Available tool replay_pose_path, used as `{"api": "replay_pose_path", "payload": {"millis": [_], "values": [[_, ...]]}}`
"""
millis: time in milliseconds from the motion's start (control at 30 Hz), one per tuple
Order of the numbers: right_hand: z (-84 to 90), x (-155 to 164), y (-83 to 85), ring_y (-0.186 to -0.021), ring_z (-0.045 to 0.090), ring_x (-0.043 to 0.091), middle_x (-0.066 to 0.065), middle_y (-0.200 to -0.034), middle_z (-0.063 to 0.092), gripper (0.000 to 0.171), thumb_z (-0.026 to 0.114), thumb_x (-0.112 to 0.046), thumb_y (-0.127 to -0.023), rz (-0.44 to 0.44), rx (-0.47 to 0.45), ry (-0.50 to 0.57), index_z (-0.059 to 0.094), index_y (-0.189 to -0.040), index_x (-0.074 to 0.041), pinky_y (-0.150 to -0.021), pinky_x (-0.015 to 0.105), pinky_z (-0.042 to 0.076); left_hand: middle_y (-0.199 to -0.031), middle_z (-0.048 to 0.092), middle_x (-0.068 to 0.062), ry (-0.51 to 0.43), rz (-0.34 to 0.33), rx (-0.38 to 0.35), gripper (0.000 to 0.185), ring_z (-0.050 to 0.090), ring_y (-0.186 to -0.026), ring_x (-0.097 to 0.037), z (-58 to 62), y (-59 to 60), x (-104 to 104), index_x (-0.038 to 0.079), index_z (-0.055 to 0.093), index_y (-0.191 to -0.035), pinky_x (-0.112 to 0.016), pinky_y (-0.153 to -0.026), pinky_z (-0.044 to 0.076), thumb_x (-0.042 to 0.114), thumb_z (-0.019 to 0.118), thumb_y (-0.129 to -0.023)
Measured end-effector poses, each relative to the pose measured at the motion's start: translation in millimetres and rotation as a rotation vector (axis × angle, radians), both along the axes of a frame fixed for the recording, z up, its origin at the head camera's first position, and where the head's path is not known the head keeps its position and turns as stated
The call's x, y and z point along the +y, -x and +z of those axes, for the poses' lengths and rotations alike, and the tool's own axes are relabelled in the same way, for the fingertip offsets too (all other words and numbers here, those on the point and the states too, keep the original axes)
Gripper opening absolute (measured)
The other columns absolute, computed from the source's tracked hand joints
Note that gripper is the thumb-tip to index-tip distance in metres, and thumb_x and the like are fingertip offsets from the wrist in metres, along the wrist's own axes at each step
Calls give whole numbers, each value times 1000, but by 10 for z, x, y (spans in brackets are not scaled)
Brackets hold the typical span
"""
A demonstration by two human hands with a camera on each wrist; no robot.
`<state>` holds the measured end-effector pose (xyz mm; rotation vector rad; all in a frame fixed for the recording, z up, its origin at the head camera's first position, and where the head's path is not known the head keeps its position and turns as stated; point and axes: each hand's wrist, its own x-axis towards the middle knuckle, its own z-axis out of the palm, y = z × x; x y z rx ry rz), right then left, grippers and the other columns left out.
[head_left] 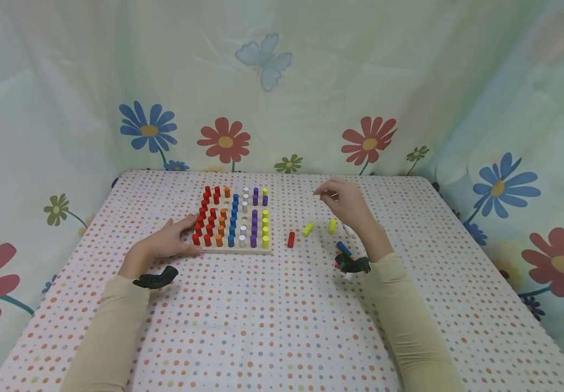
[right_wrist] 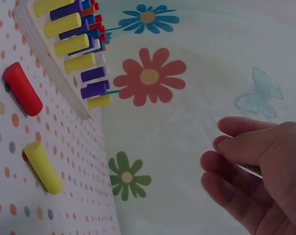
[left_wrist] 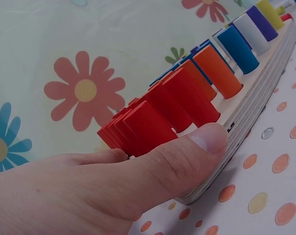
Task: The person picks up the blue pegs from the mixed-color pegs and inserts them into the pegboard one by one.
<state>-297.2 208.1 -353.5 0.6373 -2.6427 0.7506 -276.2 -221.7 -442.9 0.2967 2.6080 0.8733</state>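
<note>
A wooden pegboard (head_left: pixel 233 250) with rows of red, orange, blue, white, purple and yellow pegs lies left of the table's middle. Several of its holes are bare. My left hand (head_left: pixel 166 239) holds the board's near left corner, thumb along the front edge and fingers by the left side. In the left wrist view the thumb (left_wrist: pixel 187 152) lies beside the corner red peg (left_wrist: pixel 148 128). Raised above the table right of the board, my right hand (head_left: pixel 348 204) has its fingers loosely bent, with nothing visible between them. Below it lie a yellow peg (head_left: pixel 332 226) and another yellow peg (head_left: pixel 307 228).
Right of the board lies a loose red peg (head_left: pixel 290 239). A blue peg (head_left: pixel 344 249) and a white peg (head_left: pixel 349 276) lie by the right wrist, partly covered by its black wrist device (head_left: pixel 353 264). A flowered curtain (head_left: pixel 311 81) hangs behind the dotted tablecloth (head_left: pixel 262 326).
</note>
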Motion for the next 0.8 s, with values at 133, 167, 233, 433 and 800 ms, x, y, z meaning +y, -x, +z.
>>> {"api": "replay_pose_path", "payload": {"millis": [133,167,233,433,800], "values": [[92,112,-26,-93,66,25,10,-104,68,16,60,-7,-92,4,-172,-98,71,-104,-8,-82,41,57,-161,4,-11,3,-4,-1,121,-12,-146,-38,17,9,2,18,11,-154,-61,-115,-12,67,74,-64],[112,135,-33,-94,66,25,10,-105,68,17,61,-8,-92,1,-223,-130,71,-106,-8,-82,41,57,-161,4,-11,3,-6,-1,121,-13,-146,-39,20,6,0,18,10,-154,-61,-114,-11,67,74,-64],[137,180,-46,-94,65,25,9,-105,68,19,61,-10,-92,-10,-337,-184,69,-109,-8,-81,40,57,-161,3,-11,-3,-5,-8,120,-14,-145,-40,25,-3,-5,19,10,-154,-62,-114,-11,67,74,-65],[115,280,-70,-83,62,19,7,-96,67,16,64,-14,-91,-39,-575,-354,67,-105,-8,-72,31,54,-162,3,-10,-2,7,-25,119,-17,-143,-44,27,-17,-10,20,11,-154,-67,-111,-10,67,73,-65],[-89,363,-17,-73,63,20,6,-87,64,9,65,-17,-89,-85,-723,-464,64,-94,-10,-62,26,50,-161,2,-11,-22,21,-51,122,-18,-144,-42,42,-16,-4,20,10,-154,-65,-112,-10,67,75,-62]]}}
